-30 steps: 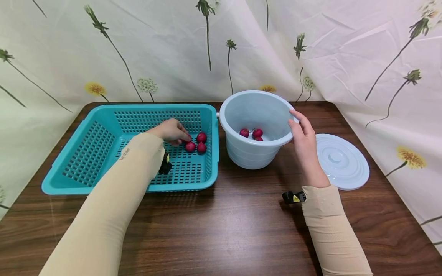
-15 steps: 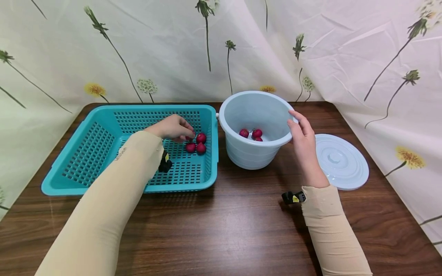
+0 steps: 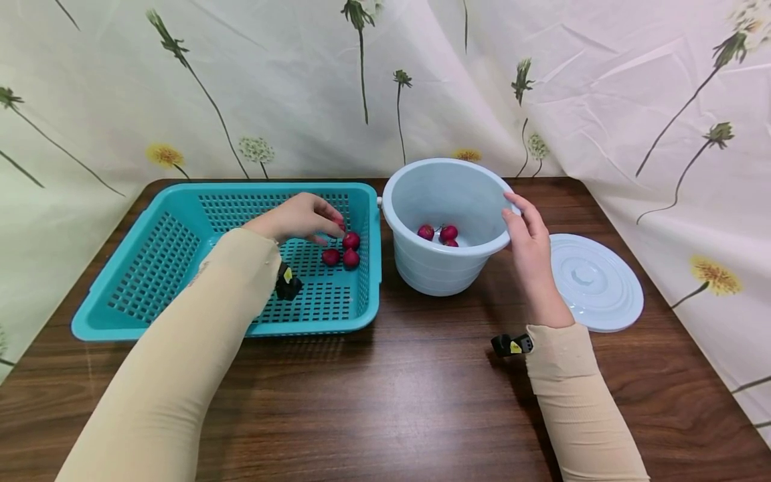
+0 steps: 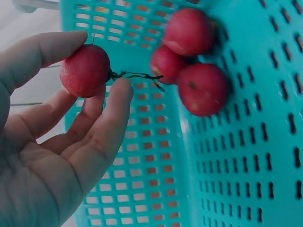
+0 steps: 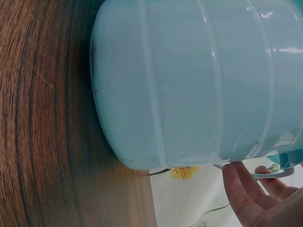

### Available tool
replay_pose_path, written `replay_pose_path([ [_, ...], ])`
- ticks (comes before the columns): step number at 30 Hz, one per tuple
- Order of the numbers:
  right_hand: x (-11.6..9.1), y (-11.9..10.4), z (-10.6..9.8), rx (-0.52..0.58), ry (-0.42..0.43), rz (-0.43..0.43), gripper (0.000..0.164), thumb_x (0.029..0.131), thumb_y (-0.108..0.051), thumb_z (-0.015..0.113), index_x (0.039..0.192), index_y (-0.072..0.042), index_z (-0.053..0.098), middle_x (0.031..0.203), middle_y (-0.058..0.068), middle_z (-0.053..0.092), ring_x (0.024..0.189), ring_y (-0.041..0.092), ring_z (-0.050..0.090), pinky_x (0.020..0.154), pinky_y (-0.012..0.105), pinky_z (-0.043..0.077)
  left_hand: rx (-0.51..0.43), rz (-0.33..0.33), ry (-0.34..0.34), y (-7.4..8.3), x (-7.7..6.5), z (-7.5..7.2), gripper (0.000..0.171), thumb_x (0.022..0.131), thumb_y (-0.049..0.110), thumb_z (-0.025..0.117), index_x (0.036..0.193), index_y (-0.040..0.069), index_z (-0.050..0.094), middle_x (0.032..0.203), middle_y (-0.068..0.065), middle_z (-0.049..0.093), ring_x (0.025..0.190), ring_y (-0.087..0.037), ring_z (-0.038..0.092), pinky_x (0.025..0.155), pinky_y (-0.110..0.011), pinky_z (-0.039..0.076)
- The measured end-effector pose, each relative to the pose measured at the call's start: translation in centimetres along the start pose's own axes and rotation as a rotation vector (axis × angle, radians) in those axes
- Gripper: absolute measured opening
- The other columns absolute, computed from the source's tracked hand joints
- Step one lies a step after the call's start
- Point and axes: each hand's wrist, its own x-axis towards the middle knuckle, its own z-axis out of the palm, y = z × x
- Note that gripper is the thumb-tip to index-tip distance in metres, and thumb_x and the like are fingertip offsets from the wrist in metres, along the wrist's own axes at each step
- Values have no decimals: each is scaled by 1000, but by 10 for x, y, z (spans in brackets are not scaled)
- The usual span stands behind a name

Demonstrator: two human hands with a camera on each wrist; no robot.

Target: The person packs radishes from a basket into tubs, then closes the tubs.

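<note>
My left hand (image 3: 298, 217) is over the right part of a turquoise plastic basket (image 3: 229, 331). It pinches a red radish (image 4: 85, 71) between thumb and fingertips, and a thin dark stem trails from it. Below the hand, three more radishes (image 4: 203, 90) lie together at the basket's right end. A light blue bucket (image 3: 436, 271) stands tilted-looking beside the basket, with three radishes (image 3: 448, 232) visible on its bottom. My right hand (image 3: 533, 248) holds the bucket's right rim; in the right wrist view its fingertips (image 5: 231, 172) reach the outer wall near the handle.
A round light blue lid (image 3: 596, 281) lies flat on the dark wooden table (image 3: 391, 402), to the right of the bucket. Behind the table hangs a white cloth (image 3: 301, 87) printed with dandelions. The basket's right wall stands close to the bucket.
My left hand has drawn up and slightly back with one radish pinched, rising off the others in the basket. The right hand and the bucket have stayed put.
</note>
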Motion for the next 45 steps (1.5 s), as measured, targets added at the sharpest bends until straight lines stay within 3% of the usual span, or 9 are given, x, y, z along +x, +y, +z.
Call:
replay_pose_path([
  [9, -1, 0, 0, -11, 1, -1, 43, 103, -31, 48, 144, -17, 51, 147, 3, 47, 113, 21, 53, 80, 19, 50, -70, 28, 57, 11, -8, -2, 44, 92, 15, 70, 130, -3, 58, 128, -16, 62, 110, -27, 63, 96, -43, 55],
  [19, 0, 1, 0, -4, 0, 1, 43, 102, -31, 48, 143, -18, 52, 146, 3, 48, 112, 20, 53, 80, 19, 51, -84, 63, 66, 17, -12, 2, 43, 91, 16, 72, 129, -2, 60, 124, -13, 63, 108, -24, 63, 94, -41, 56],
  [26, 0, 1, 0, -18, -2, 2, 44, 103, -32, 48, 144, -18, 51, 147, 2, 47, 112, 19, 53, 81, 21, 51, -83, 82, 88, 27, -16, 7, 43, 90, 17, 73, 127, 0, 62, 112, -10, 69, 109, -31, 65, 89, -36, 58],
  [38, -1, 0, 1, -31, -1, -5, 44, 103, -32, 47, 144, -17, 51, 147, 3, 47, 112, 18, 52, 82, 22, 50, -75, 97, 97, 38, -22, 16, 42, 88, 21, 75, 126, 6, 65, 115, -9, 68, 104, -23, 65, 95, -39, 55],
  [45, -1, -1, 0, -31, -6, -4, 44, 103, -33, 47, 144, -18, 51, 148, 2, 47, 115, 17, 51, 82, 20, 49, -69, 115, 103, 50, -28, 22, 43, 88, 22, 76, 127, 10, 66, 120, -10, 66, 105, -26, 62, 94, -39, 55],
])
